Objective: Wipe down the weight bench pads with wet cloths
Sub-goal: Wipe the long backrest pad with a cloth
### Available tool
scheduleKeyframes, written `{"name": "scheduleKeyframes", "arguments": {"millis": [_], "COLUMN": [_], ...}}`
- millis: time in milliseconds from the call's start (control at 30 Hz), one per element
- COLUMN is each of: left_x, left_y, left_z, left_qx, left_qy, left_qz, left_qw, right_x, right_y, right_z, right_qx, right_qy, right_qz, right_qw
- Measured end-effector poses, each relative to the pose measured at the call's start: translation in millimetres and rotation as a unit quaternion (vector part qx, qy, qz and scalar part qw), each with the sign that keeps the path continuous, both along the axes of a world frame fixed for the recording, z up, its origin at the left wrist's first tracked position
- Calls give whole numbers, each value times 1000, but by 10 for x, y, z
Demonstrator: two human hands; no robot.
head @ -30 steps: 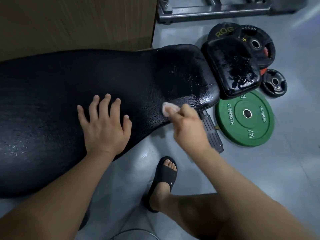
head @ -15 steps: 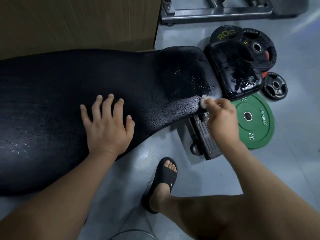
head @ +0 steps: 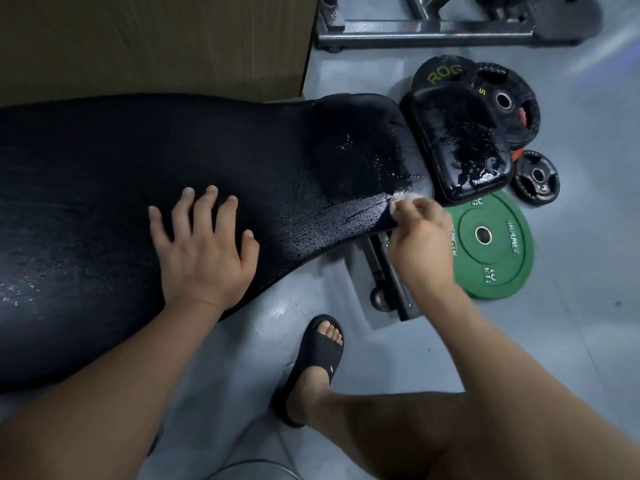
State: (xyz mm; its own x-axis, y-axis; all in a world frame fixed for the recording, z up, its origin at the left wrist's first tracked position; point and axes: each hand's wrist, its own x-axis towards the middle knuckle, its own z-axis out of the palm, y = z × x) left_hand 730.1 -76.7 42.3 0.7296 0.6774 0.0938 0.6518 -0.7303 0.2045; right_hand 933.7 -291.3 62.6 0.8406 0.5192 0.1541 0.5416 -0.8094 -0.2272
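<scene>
Here the wet cloth (head: 402,198), a small white wad, sits on the near right corner of the long back pad (head: 138,161), pinched in the curled fingertips of the right hand (head: 422,237). The pad's long axis runs left to right across the view. The cloth is at its narrow right end, so nearly all of the pad lies to the left of that hand. A smeared wet band follows the near edge leftward from the cloth, and loose droplets dot the surface just beyond it. The left hand (head: 204,247) lies flat on the pad's middle, fingers spread, holding nothing, well apart from the cloth. Just right of the cloth, the shorter seat pad (head: 457,140) shows beaded water. I judge the right hand the nearer to both wet patches, so a stroke away across the end or a short reach rightward suits it. A green weight plate (head: 498,268) lies on the floor (head: 588,323) beside that hand.
</scene>
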Motion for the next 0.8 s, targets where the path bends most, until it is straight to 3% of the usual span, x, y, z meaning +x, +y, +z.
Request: {"name": "scheduleKeyframes", "arguments": {"millis": [133,333,500,667,800], "left_x": [-11,12,2,10,-5], "left_y": [9,-4,6,12,12], "left_z": [6,10,9,6,0], "left_qx": [0,-4,-5,-5,-6], "left_qy": [4,-2,11,10,13], "left_qz": [-1,0,-1,2,-3], "left_qw": [1000,1000,1000,1000,1000], "right_x": [-281,-1,-436,-22,-513], "right_y": [89,179,303,386,500], "right_z": [16,42,-4,31,-4], "right_qx": [-29,-8,-41,-14,-46], "right_qy": [2,-21,16,-14,1], "right_qz": [168,31,208,76,208], "right_qw": [985,999,977,997,977]}}
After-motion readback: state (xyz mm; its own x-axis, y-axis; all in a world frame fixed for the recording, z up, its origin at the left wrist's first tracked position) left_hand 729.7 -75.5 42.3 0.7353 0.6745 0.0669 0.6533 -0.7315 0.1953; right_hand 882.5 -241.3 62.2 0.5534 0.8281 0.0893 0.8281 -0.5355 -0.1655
